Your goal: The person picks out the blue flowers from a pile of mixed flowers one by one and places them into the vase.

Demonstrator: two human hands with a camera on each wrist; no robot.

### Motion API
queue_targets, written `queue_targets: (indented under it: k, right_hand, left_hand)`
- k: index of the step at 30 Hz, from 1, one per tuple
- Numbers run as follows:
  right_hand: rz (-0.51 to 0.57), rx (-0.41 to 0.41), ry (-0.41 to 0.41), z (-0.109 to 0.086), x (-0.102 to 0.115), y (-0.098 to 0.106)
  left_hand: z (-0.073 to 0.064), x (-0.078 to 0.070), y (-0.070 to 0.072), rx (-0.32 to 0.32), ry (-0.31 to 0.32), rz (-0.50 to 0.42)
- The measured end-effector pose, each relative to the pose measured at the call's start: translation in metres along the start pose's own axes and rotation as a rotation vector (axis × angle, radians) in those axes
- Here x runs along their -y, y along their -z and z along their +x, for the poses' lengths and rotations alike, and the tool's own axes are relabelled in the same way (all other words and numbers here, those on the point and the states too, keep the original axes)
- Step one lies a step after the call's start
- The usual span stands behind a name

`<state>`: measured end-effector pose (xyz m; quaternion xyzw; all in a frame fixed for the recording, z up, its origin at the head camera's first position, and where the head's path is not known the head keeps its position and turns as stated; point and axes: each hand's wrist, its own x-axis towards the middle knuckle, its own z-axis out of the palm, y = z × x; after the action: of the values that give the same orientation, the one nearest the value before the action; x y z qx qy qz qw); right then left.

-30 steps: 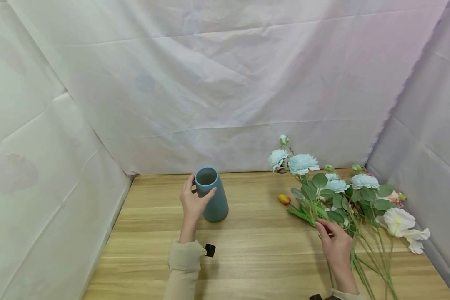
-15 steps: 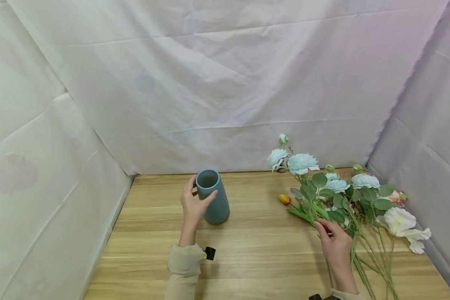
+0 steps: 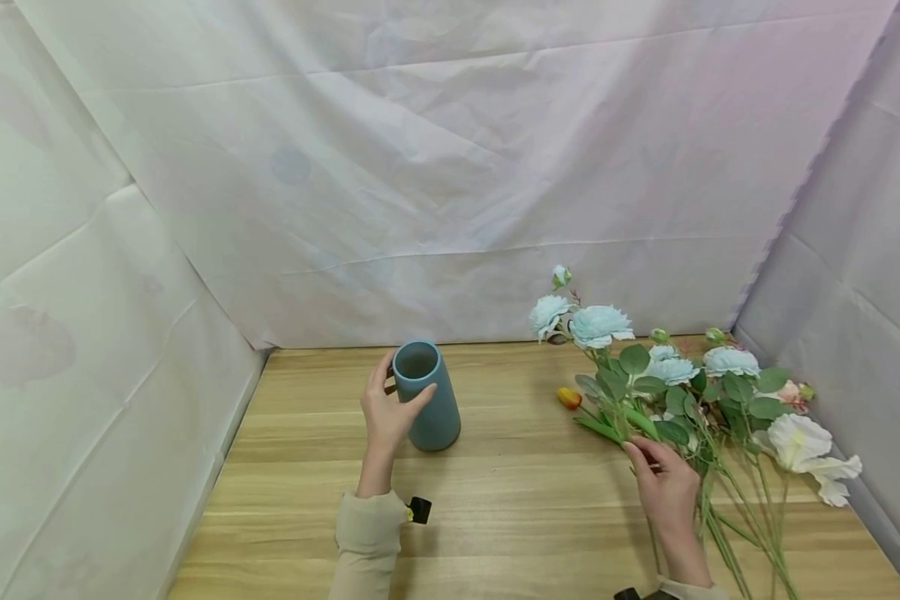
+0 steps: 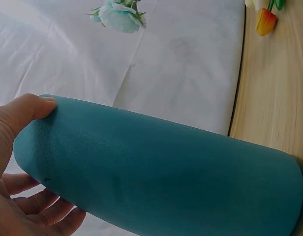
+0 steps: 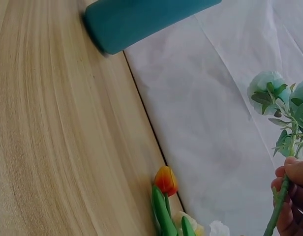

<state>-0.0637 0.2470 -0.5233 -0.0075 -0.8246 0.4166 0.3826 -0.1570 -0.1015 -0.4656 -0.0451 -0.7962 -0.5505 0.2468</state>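
A blue-green vase (image 3: 437,421) stands upright on the wooden table. My left hand (image 3: 387,417) holds it near the rim, thumb on the near side and fingers round the left; in the left wrist view, the thumb presses the top end of the vase (image 4: 166,162). My right hand (image 3: 667,490) pinches the stem of an artificial flower spray with light blue blooms (image 3: 600,326). That spray leans up and to the left, off the table. In the right wrist view, the green stem (image 5: 278,211) runs between thumb and fingers. The vase's far side is hidden.
Beneath and right of my right hand lie more artificial flowers: an orange tulip (image 3: 568,398), light blue blooms (image 3: 730,362), a white flower (image 3: 798,443) and several long stems. A white cloth (image 3: 450,167) hangs along the table's back edge, with cloth walls on both sides.
The vase and left hand have shifted slightly toward me and to the right. My right hand has moved a little left, carrying the blue flower spray.
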Motion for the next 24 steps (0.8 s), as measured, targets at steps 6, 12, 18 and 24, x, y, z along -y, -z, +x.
queue_targets:
  k: [6, 12, 18, 24]
  right_hand:
    - [0.022, 0.001, 0.044, 0.000, 0.002, -0.003]
    - [0.040, 0.014, 0.060, 0.000, 0.003, -0.005]
    - [0.056, 0.013, 0.065, 0.001, 0.007, -0.006]
    - [0.081, 0.023, 0.031, 0.000, 0.015, -0.007]
  left_hand:
    - [-0.002, 0.000, 0.001, 0.001, -0.021, -0.005]
    - [-0.004, -0.001, 0.001, 0.001, -0.020, -0.006]
    - [-0.006, -0.003, 0.002, -0.003, -0.033, -0.005]
    - [-0.009, -0.005, 0.002, -0.004, -0.048, -0.010]
